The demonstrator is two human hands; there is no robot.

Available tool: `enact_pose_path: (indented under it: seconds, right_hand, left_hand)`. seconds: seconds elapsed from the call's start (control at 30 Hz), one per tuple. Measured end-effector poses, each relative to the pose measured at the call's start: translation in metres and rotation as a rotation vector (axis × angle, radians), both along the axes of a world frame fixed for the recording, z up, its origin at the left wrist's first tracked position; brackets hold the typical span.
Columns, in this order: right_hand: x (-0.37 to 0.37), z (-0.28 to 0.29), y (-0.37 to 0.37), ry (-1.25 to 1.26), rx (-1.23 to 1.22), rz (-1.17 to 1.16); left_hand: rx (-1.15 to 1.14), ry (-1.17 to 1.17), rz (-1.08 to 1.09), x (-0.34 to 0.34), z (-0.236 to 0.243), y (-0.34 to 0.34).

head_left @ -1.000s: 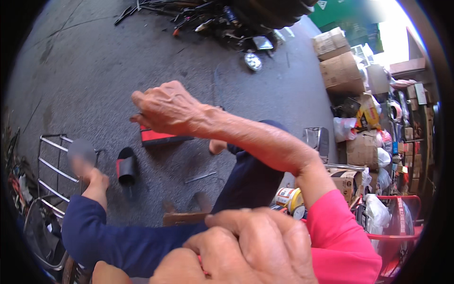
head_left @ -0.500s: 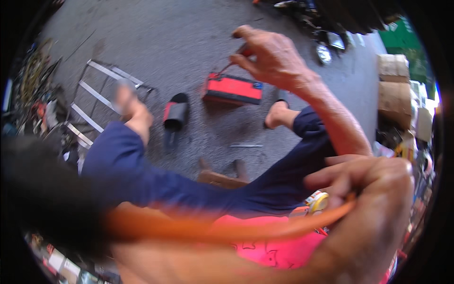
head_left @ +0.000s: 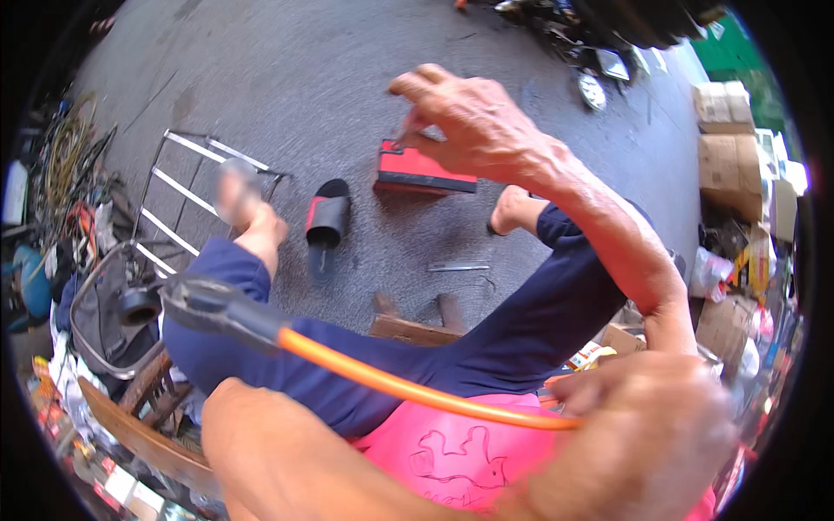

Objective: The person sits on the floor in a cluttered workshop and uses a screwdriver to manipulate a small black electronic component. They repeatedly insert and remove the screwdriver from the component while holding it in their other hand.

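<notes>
My left hand (head_left: 643, 434) is low at the right, its forearm crossing my lap, and it grips the orange handle of a long tool (head_left: 408, 386). The tool's black head (head_left: 204, 304) points left, over my left knee in navy trousers. My right hand (head_left: 473, 122) is stretched out far ahead, above a red and black case (head_left: 426, 171) on the grey ground. Its fingertips are pinched on a small grey piece that is too small to identify.
A black and red sandal (head_left: 328, 217) lies between my bare feet (head_left: 248, 208) (head_left: 512, 208). A metal rack (head_left: 187, 187) lies at the left, a thin metal tool (head_left: 458, 267) ahead. There is a wooden stool edge (head_left: 408, 328), cardboard boxes (head_left: 725, 130) at the right and clutter (head_left: 61, 217) at the left.
The orange-handled tool has sharpened into view across my lap, its black head now out to the left. My right hand stays above the red case, and the view has shifted slightly.
</notes>
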State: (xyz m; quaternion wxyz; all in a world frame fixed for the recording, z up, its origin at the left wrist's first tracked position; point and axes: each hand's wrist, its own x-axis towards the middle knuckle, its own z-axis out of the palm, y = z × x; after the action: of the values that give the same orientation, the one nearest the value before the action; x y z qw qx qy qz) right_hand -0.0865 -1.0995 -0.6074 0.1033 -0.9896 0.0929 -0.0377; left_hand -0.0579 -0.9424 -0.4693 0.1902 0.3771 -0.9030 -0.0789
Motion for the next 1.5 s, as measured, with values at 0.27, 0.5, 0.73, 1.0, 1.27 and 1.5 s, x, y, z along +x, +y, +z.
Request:
enact_pose_path:
  seconds: [0.27, 0.5, 0.73, 1.0, 1.27, 1.5]
  right_hand:
    - [0.001, -0.003, -0.002, -0.006, 0.062, -0.078]
    - [-0.005, -0.009, -0.008, -0.089, 0.094, -0.087]
    - [0.003, -0.004, -0.001, -0.048, 0.068, -0.097]
    - [0.006, -0.007, 0.000, -0.113, 0.047, -0.102]
    - [-0.018, 0.004, -0.015, -0.160, 0.098, -0.184]
    - [-0.081, 0.009, -0.037, -0.084, 0.219, -0.418]
  left_hand:
    - [0.745, 0.169, 0.410, 0.086, -0.076, -0.034]
    - [0.533, 0.265, 1.057, 0.126, -0.098, -0.030]
    - [0.454, 0.395, 1.090, 0.102, -0.093, -0.022]
    - [0.274, 0.168, 1.159, 0.108, -0.096, -0.036]
    - [0.368, 0.043, 1.203, 0.105, -0.087, -0.034]
    - [0.338, -0.011, 1.134, 0.105, -0.098, -0.025]
